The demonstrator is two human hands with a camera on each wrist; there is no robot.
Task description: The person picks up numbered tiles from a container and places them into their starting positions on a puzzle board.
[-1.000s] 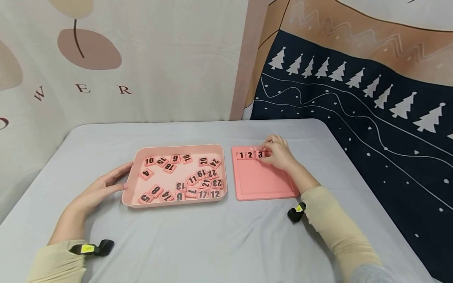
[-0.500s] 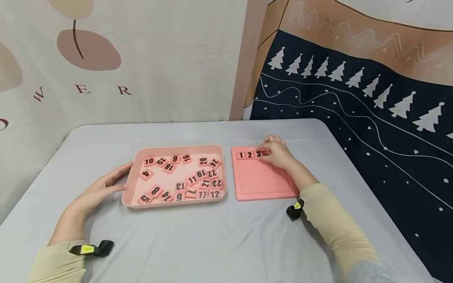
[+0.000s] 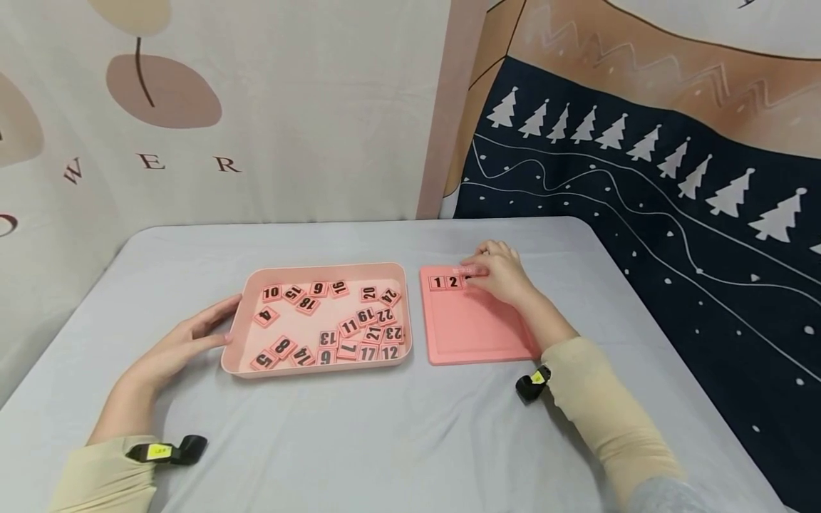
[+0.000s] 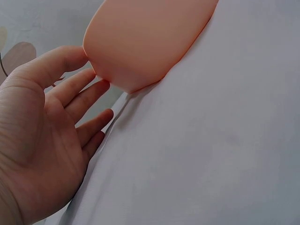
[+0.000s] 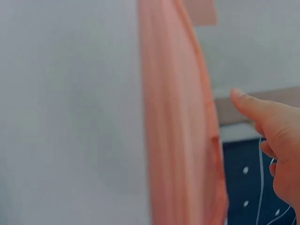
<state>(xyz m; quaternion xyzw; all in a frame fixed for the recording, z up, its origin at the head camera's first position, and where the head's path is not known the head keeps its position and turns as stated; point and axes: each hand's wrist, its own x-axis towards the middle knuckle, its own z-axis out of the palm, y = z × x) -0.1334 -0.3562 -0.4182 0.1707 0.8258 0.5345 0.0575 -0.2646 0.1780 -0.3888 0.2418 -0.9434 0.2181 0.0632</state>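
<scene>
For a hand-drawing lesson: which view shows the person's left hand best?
The left wrist view: the left hand appears large, seen from the palm side. The head view shows it smaller, at the tray's end; the right wrist view doesn't show it.

Soft, fairly bright light spreads evenly over the table [image 3: 359, 434] to its far corners, though I can't tell where it comes from. Faint shadows lie on the inner side of the left forearm [image 3: 122, 406] and right sleeve [image 3: 609, 406]. The tiles [image 3: 368, 353] along the near edge of the tray [image 3: 321, 269] look greyish. The left wrist view is dimmer, with shade beneath the tray's corner; in the right wrist view, the board [image 5: 173, 117] is smeared by blur.
</scene>
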